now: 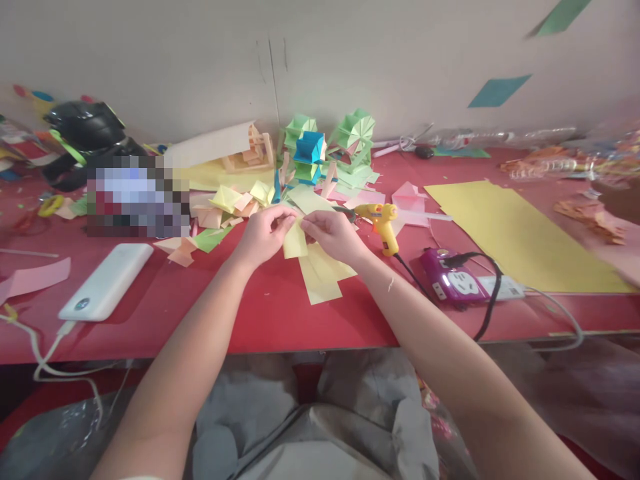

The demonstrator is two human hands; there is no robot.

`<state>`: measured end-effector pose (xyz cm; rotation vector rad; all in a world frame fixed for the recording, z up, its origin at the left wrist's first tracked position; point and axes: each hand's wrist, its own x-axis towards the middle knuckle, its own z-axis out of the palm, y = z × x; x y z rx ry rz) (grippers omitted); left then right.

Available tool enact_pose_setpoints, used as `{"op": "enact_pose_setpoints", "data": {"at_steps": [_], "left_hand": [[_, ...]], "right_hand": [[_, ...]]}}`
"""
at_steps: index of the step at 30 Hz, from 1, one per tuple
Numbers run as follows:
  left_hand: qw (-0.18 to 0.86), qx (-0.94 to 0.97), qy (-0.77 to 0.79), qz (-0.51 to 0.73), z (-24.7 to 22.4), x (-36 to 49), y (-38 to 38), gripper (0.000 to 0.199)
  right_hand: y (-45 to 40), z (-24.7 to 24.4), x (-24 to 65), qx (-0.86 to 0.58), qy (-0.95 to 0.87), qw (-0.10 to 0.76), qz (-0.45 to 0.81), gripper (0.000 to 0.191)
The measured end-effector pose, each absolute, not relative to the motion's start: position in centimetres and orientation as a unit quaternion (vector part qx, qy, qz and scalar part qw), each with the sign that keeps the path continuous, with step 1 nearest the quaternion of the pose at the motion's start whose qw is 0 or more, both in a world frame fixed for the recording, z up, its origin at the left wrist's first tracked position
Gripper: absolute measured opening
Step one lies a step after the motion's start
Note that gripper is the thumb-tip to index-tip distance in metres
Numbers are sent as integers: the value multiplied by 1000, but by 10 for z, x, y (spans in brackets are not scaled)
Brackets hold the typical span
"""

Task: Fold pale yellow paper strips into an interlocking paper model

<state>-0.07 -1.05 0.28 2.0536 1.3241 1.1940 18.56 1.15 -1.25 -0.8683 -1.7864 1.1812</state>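
Observation:
My left hand (267, 233) and my right hand (336, 233) meet over the middle of the red table, fingertips pinched close together. Between them is a small pale yellow strip of paper (295, 245), pinched by both hands near its top. More pale yellow paper pieces (321, 283) lie flat below my right hand. Just beyond my right hand lies a yellow hot glue gun (384, 227) with a glue stick out of its back. Folded yellow paper shapes (226, 199) rest past my left hand.
Green and blue folded paper models (310, 150) stand at the back. A purple power strip (457, 277) with cables and a yellow sheet (520, 233) lie at right. At left are a white power bank (107, 283) and a black bag (85, 137).

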Motion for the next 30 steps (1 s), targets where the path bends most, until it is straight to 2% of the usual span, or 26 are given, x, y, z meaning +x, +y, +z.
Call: {"op": "enact_pose_setpoints", "data": {"at_steps": [10,19,25,30], "left_hand": [[229,741,466,425,2,0,-11,22],[402,603,466,508,0,-5,-5,39],[319,613,500,522,0,-3,-5,38],[407,585,478,514,0,0,-7,42]], "right_hand": [[11,-14,185,-350,-714,399,457,32],[10,-9,187,-342,-716,479,374,28],[11,-12,184,-341,-720,475,374,26],[10,-11,186,-358,-706,492,363,24]]}}
